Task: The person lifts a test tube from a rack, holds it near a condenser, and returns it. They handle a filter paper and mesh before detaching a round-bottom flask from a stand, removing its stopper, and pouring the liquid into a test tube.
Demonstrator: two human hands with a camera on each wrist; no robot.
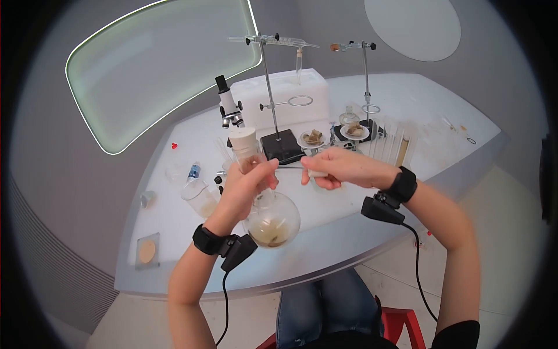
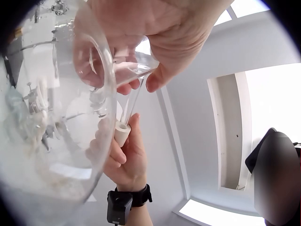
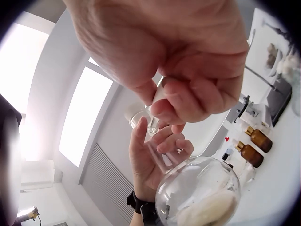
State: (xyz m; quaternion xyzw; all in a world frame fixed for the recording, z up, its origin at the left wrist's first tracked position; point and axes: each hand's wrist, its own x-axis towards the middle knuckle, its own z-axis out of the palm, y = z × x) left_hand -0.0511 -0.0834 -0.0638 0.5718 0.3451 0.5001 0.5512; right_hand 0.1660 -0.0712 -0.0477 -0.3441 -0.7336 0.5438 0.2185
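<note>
My left hand (image 1: 235, 189) grips the neck of a round glass flask (image 1: 283, 210), tilted over the table's front edge, with murky liquid and solid bits inside. A large white stopper (image 1: 243, 139) closes its top. My right hand (image 1: 354, 168) pinches a small white stopper (image 1: 317, 173) between thumb and fingers. In the left wrist view, the flask's thin glass side tube (image 2: 133, 101) reaches the hole of the small stopper (image 2: 123, 133); how deep it sits is unclear. The right wrist view shows curled fingers round this stopper (image 3: 160, 92), above the flask (image 3: 200, 193).
Behind my hands are a microscope (image 1: 228, 102), a stand with black base (image 1: 282, 146), a white foam box (image 1: 308, 87) and dishes with brownish pieces (image 1: 314, 138). Test tubes (image 1: 403, 150) stand at right. A beaker (image 1: 199, 196) and a small bottle (image 1: 194, 171) are at left.
</note>
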